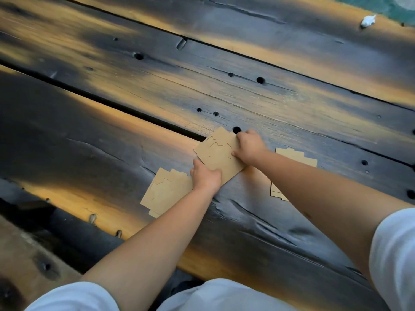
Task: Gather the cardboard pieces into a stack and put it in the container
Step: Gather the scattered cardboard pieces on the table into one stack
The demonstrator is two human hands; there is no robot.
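Both hands rest on the middle bundle of cardboard pieces (219, 153), which lies flat on the dark wooden desk (112, 142) near its centre, half across the gap between two planks. The left hand (205, 177) presses on the bundle's near edge with fingers together, and the right hand (249, 145) clamps its far right corner, thumb on top. A second bundle of cardboard (165, 191) lies just beside it toward the near left edge, partly under the left wrist. A third bundle (296, 157) sits on the right, mostly hidden behind the right forearm. By my judgement the gathering is only partly done: three separate groups are not yet merged into one stack. No container shows in view, so the putting away is all still left
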